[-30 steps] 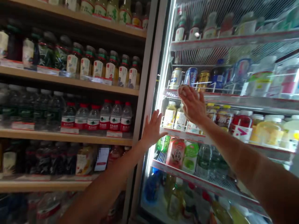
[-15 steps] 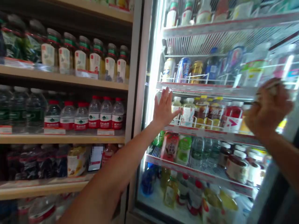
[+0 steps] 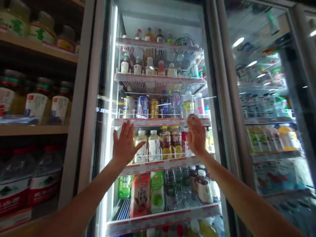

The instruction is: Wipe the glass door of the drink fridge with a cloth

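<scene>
My left hand [image 3: 125,143] is open, fingers spread, in front of the left part of the fridge, and appears to lie flat on its glass door. Behind it stand white-capped bottles [image 3: 154,146] on a middle shelf. My right hand [image 3: 196,136] is raised before the right part of the same fridge, its fingers bent and blurred. A pale, cloth-like piece [image 3: 191,118] shows at its fingertips, smeared by motion. Behind this hand are a red-labelled drink and brown-and-yellow bottles [image 3: 176,140]. Light streaks reflect off the glass.
Fridge shelves hold cans [image 3: 142,107], a red carton [image 3: 140,196] and clear water bottles [image 3: 171,186]. To the left, a wooden shelf [image 3: 32,130] carries bottled drinks. Another glass-fronted fridge [image 3: 273,153] stands to the right, beyond a metal frame [image 3: 228,98].
The view has swung right and now faces the fridge squarely. My right hand has come closer to my left hand across the fridge front. My left hand stays spread.
</scene>
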